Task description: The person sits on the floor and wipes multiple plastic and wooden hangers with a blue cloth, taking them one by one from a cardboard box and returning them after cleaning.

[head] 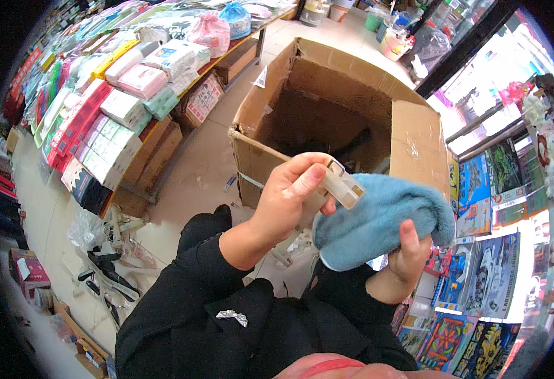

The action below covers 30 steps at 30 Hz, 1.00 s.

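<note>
Between the thumb and fingers of my left hand (292, 192) is a small off-white plastic piece (345, 185) with recesses in its face. My right hand (410, 260) grips a folded, fluffy blue cloth (376, 220), its thumb pressed on top. The lower end of the plastic piece overlaps the cloth's left part in view; whether they touch I cannot tell. Beyond both hands stands a large cardboard box (258, 156) with its top open. Dark objects lie in its shadowed bottom, too dim to name.
Packs of tissues (111, 137) cover a table at the left. Black and white plastic parts (109, 272) lie on the floor at my left. Boxed toys (490, 275) line the right side. Buckets (395, 42) stand beyond the box. A foil scrap (232, 316) rests on my dark clothing.
</note>
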### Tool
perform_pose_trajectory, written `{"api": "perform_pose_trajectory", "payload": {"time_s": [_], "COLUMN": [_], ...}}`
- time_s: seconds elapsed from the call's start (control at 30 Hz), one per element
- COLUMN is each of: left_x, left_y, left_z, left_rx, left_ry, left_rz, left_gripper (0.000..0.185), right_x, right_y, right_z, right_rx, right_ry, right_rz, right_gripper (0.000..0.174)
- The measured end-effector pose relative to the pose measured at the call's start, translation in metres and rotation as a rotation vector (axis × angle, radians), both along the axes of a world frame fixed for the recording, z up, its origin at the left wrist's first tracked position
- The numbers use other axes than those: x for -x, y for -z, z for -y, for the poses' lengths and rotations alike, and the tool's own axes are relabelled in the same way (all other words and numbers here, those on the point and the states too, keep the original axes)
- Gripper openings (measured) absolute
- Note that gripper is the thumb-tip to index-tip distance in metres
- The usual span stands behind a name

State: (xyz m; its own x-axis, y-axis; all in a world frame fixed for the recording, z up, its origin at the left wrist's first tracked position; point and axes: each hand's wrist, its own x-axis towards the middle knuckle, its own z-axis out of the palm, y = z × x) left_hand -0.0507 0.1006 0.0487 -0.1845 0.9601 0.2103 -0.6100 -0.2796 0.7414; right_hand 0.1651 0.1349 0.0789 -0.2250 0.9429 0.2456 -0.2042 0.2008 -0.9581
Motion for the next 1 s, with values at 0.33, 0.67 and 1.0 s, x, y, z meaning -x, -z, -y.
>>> {"api": "perform_pose_trajectory", "payload": {"time_s": [0.33,0.67,1.0], "left_x": [0.002,-0.012,-0.004], "left_y": [-0.005,-0.002,-0.007], "left_z": [0.003,0.014,0.019], "left_rx": [0.087,-0.009,-0.154], "left_ry": [0.036,-0.016,0.041], "left_rz": [-0.018,-0.080,-0.288], "left_gripper": [0.038,0.027,0.024], "right_x": [-0.010,0.020,0.026], "right_y": [0.030,0.056,0.077], "right_z": [-0.010,-0.008,-0.010], "right_rx": [-0.043,-0.120,-0.182], "right_ry": [-0.389,-0.258,-0.157], "right_rz": [0.098,-0.071,-0.224], "right_gripper": [0.055,0.064,0.042]}}
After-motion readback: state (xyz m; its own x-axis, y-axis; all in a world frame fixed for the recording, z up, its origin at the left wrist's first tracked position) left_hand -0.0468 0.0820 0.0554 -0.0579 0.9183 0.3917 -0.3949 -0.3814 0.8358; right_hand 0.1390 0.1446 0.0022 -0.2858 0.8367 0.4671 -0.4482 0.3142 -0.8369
